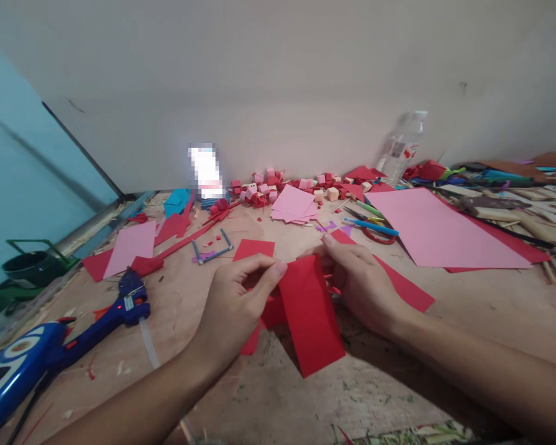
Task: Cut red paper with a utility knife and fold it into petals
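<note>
A folded strip of red paper (311,318) hangs in front of me, its lower end tilted toward me above the table. My left hand (241,300) pinches its upper left corner between thumb and fingers. At the upper right edge of the strip is my right hand (364,278), closed, its fingers curled partly behind the paper. Small red bits show beside those fingers, too hidden to name. More red paper (254,248) lies beneath and behind my left hand. Another red sheet (410,289) rests under my right wrist.
A blue hot glue gun (132,296) lies at left. Pink squares (294,203) and many small paper cubes (269,185) sit by the wall. Scissors (380,233), a large pink sheet (445,225), a plastic bottle (401,148) and wood scraps (491,213) are at right.
</note>
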`<state>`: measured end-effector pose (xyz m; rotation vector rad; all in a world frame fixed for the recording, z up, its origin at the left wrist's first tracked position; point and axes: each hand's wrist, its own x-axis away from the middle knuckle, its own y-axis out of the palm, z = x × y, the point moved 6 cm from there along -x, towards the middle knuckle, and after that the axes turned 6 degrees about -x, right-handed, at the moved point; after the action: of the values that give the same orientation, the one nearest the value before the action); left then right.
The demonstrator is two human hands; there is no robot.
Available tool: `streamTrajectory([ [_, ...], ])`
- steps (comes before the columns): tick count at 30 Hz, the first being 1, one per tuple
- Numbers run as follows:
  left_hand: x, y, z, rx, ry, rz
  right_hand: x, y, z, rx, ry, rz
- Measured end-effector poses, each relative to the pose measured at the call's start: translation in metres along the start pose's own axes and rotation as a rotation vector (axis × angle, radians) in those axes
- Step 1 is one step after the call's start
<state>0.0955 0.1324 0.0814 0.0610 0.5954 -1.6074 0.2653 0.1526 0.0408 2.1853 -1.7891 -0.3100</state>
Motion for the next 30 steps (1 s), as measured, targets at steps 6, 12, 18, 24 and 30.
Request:
streamTrajectory([
  [6, 0.001, 0.0, -0.002, -0.008, 0.006, -0.005, 0.0, -0.001, -0.002, 0.092, -0.057, -0.002],
  [12, 0.002, 0.0, 0.0, -0.053, 0.053, -0.015, 0.0, -0.002, 0.0, 0.131, -0.061, 0.008],
  [18, 0.0, 0.0, -0.004, -0.037, 0.004, -0.018, 0.003, -0.005, 0.001, 0.159, -0.031, 0.039],
  [24, 0.002, 0.013, -0.015, 0.162, -0.161, -0.17, 0.004, -0.005, -0.007, 0.128, -0.08, 0.089],
  [30, 0.015, 0.03, -0.021, 0.31, -0.339, -0.341, 0.003, -0.01, -0.012, -0.054, -0.104, 0.198],
])
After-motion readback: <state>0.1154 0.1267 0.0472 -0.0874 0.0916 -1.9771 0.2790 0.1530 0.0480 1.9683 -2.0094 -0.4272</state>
